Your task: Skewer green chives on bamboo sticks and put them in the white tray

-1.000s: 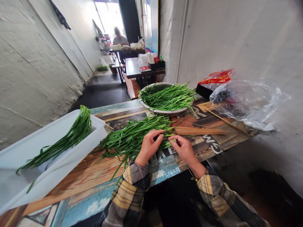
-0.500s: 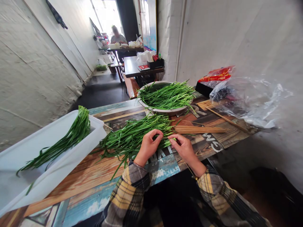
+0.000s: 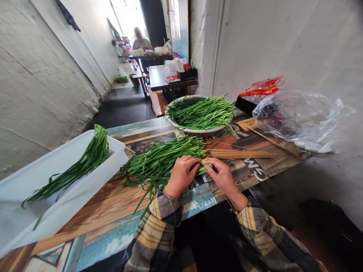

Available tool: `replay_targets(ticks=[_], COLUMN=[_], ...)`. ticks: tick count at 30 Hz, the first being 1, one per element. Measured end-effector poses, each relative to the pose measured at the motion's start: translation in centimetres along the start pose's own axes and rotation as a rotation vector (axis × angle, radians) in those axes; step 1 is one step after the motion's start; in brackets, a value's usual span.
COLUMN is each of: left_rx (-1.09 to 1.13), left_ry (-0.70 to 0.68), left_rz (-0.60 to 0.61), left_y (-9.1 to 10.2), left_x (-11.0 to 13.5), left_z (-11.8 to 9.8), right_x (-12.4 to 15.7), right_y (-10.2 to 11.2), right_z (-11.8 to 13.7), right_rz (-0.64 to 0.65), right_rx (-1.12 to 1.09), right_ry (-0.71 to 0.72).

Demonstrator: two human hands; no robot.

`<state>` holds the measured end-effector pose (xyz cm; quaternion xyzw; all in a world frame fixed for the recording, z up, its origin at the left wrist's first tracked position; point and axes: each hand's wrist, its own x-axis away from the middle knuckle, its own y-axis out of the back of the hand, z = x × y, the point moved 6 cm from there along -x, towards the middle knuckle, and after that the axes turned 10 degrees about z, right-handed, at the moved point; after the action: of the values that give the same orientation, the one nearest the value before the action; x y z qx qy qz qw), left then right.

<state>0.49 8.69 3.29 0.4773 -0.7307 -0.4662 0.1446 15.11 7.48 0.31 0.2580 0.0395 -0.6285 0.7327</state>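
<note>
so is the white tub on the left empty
No, a bundle of green chives lies lengthwise inside the white tub.

It is a long, narrow room: a white-painted brick wall (image 3: 42, 87) runs down the left, a smooth grey plastered wall (image 3: 283, 45) with a thin white pipe (image 3: 217, 49) closes the right, and a dark floor (image 3: 121, 107) stretches between them. Up close stands a plank table (image 3: 113, 215) of worn wood with blue painted patches, and beyond it are a wooden bench (image 3: 157, 102) and a dark table (image 3: 159, 77). Daylight pours in from a bright opening (image 3: 124, 15) at the far end, where a person (image 3: 140, 39) sits.
</note>
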Motion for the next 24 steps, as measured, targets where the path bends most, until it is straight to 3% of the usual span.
replay_targets(ticks=[5, 9, 14, 24], left_rx=[0.231, 0.332, 0.362, 0.378], left_ry=[0.02, 0.064, 0.083, 0.065], left_rz=[-0.096, -0.112, -0.114, -0.084], left_y=[0.2, 0.2, 0.1, 0.4], left_x=[-0.1, -0.2, -0.3, -0.3], left_z=[0.5, 1.0, 1.1, 0.8], right_x=[0.0, 0.3, 0.6, 0.5], right_y=[0.0, -0.1, -0.4, -0.4], right_z=[0.2, -0.3, -1.5, -1.6], right_rz=[0.005, 0.019, 0.026, 0.026], right_rx=[0.005, -0.021, -0.116, -0.115], right_ry=[0.005, -0.082, -0.218, -0.204])
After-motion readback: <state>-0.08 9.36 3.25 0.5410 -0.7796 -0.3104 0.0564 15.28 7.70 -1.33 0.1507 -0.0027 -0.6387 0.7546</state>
